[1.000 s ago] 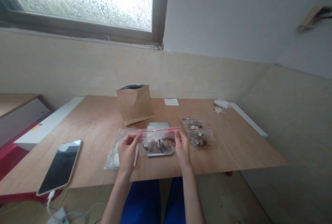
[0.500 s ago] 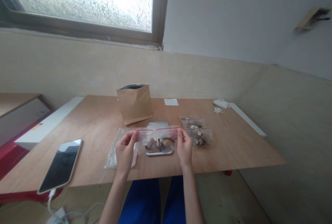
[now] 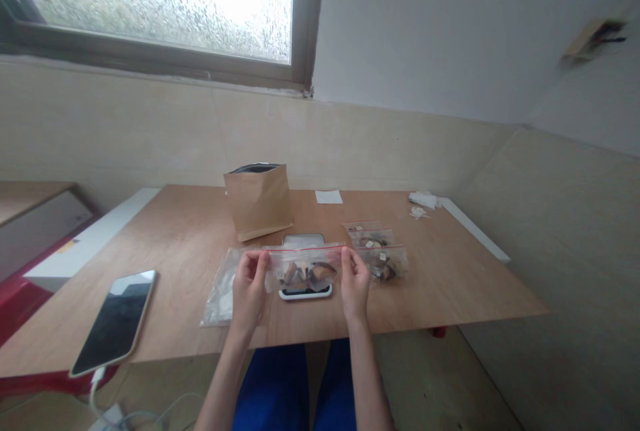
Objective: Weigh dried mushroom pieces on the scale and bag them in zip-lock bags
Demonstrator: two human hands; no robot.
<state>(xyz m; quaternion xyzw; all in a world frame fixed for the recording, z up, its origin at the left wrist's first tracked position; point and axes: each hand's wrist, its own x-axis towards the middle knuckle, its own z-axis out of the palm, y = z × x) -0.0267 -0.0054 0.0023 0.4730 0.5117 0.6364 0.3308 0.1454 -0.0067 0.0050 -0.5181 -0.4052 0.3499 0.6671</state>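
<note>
- My left hand (image 3: 251, 284) and right hand (image 3: 356, 281), apart, pinch the top corners of one zip bag (image 3: 305, 272), dark and tan pieces inside, over a white-edged device (image 3: 306, 295).
- Three filled bags (image 3: 387, 261) lie at right; one brown pouch (image 3: 260, 204) stands open-mouthed behind.
- The bench (image 3: 450, 278) ends just my side of the device; open wood stretches rightward.

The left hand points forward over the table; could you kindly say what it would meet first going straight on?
Beyond the zip bag it holds, the left hand would probably meet the brown pouch first, though depth is unclear here.
</note>
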